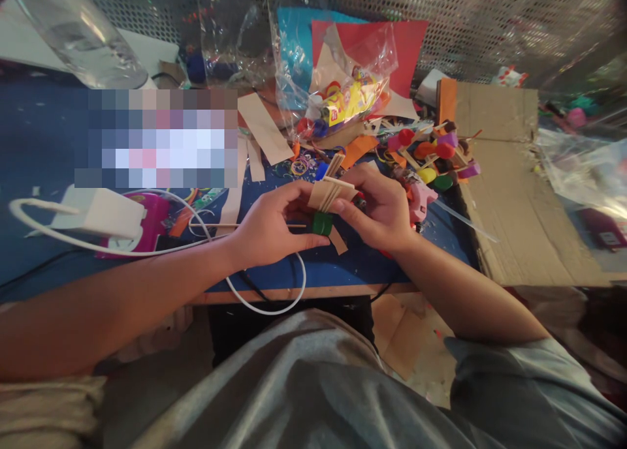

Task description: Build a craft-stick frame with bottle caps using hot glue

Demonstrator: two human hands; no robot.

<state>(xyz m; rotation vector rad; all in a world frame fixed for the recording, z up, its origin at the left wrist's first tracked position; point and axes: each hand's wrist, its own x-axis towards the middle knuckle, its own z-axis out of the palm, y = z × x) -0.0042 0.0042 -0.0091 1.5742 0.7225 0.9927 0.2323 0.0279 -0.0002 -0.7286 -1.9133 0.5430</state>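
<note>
Both hands hold a small craft piece [334, 191] made of cardboard and thin wooden sticks, with a green bottle cap [322, 223] at its lower end. My left hand [274, 224] grips it from the left, thumb below the green cap and fingers partly hidden behind. On the right side, my right hand [377, 207] pinches the sticks, its thumb pressed on their front. Just under the piece lies a small cardboard strip [337, 240]. A pink tool [422, 200], perhaps a glue gun, lies beside my right hand.
A white cable [264, 312] loops past my left forearm from a white adapter [100, 211] in a magenta box. Cardboard [519, 194] lies at right. Bottle caps [443, 149], paper strips and plastic bags crowd the back. A clear bottle [93, 38] stands back left; one patch is pixelated.
</note>
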